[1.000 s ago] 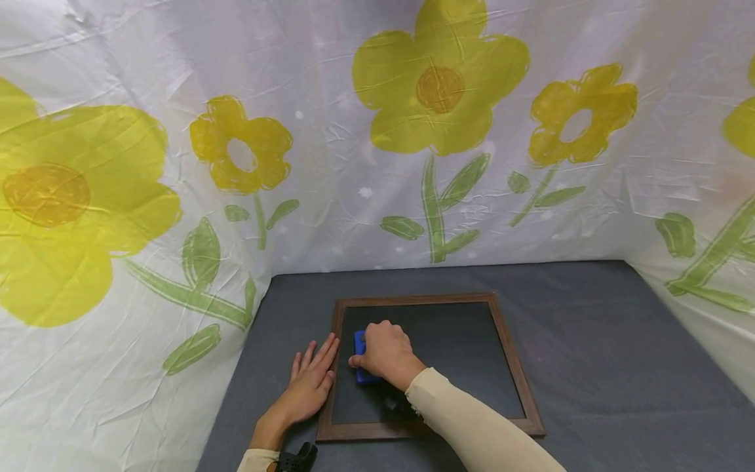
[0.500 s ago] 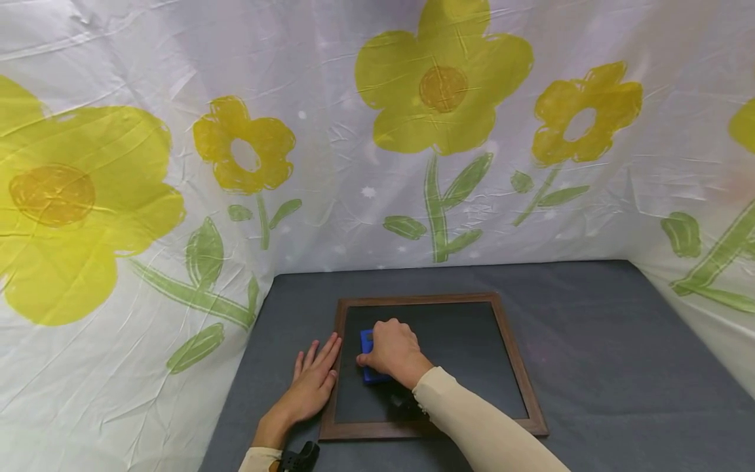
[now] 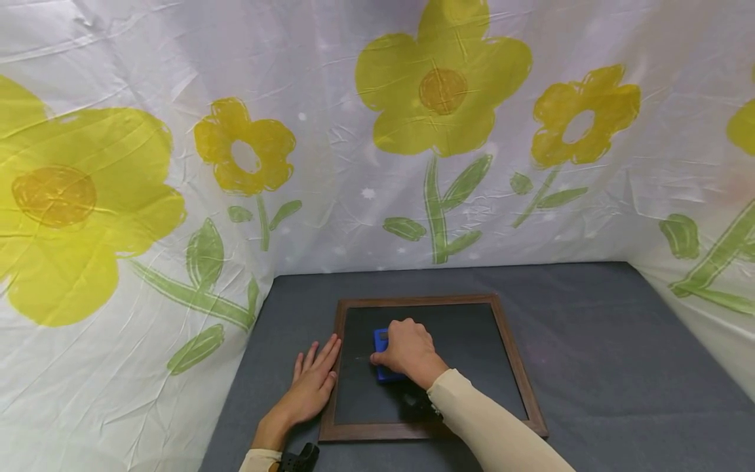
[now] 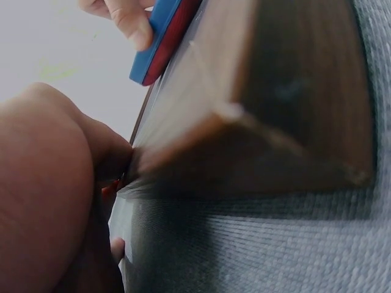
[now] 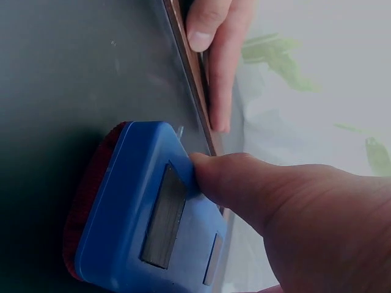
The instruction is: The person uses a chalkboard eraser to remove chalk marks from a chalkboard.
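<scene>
Grey fabric [image 3: 590, 367] covers the work surface, and on it lies a chalkboard [image 3: 472, 354] in a brown wooden frame [image 3: 514, 367]. Nearest the viewer, two forearms in cream sleeves reach forward from the lower edge of the head view. The left hand [image 3: 309, 387] lies flat, palm down, on the grey fabric, its fingers straight and close together, with the fingertips [image 5: 208, 30] resting against the left rail of the frame; it holds nothing. Just to its right, the right hand [image 3: 409, 351] is arched over a blue eraser [image 3: 382, 354], with the thumb [image 5: 244, 183] pressed to one side of the blue plastic back and the other fingers curled round the far side, so the eraser is gripped from above. The eraser sits on the dark slate in the left half of the board, its red felt pad [image 5: 85, 201] face down against the slate. Behind the board, a white sheet printed with yellow flowers [image 3: 442, 85] and green stems hangs as a backdrop and wraps round both sides.
</scene>
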Action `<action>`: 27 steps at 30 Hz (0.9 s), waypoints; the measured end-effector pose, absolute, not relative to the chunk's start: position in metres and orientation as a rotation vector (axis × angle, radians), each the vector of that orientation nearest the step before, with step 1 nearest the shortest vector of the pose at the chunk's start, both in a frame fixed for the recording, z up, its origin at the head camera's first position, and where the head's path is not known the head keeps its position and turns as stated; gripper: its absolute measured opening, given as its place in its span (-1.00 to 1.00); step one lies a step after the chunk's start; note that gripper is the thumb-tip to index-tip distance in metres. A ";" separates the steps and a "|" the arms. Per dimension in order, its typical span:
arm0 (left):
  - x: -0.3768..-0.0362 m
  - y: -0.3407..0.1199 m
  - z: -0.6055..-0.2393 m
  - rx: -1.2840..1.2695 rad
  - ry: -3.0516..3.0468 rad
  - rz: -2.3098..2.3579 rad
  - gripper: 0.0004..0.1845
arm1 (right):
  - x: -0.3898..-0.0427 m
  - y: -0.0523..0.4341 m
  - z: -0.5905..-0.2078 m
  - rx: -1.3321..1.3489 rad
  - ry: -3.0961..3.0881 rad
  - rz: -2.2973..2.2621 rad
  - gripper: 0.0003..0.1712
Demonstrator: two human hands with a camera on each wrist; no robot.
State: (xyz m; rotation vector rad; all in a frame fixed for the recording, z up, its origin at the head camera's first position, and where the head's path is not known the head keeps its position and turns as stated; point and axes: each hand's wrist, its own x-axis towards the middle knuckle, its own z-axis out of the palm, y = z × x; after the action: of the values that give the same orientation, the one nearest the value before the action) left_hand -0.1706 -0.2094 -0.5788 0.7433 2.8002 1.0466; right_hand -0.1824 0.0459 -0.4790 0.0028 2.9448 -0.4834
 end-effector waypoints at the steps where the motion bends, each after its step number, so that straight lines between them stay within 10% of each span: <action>1: -0.170 -0.209 -0.576 0.744 2.788 1.064 -0.29 | -0.182 0.048 -0.479 0.011 2.944 -0.488 -0.14; 27: -0.173 -0.211 -0.584 0.715 2.803 1.025 -0.29 | -0.170 0.111 -0.478 0.167 2.943 -0.538 -0.17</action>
State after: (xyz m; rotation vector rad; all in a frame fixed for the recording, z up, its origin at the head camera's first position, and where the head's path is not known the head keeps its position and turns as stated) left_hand -0.1730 -0.2110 -0.5845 0.7153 2.8031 1.0251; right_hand -0.1700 0.1114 -0.4784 0.1671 2.9426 -0.5379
